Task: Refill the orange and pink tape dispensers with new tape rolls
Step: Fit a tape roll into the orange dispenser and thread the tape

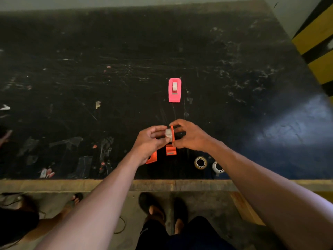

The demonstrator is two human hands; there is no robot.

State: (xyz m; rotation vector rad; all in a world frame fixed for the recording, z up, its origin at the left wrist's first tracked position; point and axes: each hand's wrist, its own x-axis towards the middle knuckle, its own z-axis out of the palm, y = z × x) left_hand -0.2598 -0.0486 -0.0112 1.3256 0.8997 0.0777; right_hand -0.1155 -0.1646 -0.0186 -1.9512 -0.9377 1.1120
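Observation:
The pink tape dispenser [174,90] stands on the black table with a whitish roll seated in it. Nearer to me, the orange dispenser [170,149] is partly hidden under my hands; an orange piece [152,157] shows below my left wrist. My left hand [150,139] pinches a whitish tape roll [169,132]. My right hand [189,135] grips a thin orange part [172,132] pressed against that roll's right side. Both hands hover just above the orange dispenser.
Two tape rolls lie near the front edge: a yellowish one [200,162] and a white one [217,167] partly behind my right forearm. Tape scraps litter the table's left side [72,141]. A yellow-black striped post [317,42] stands at the right. Feet of another person [75,198] appear lower left.

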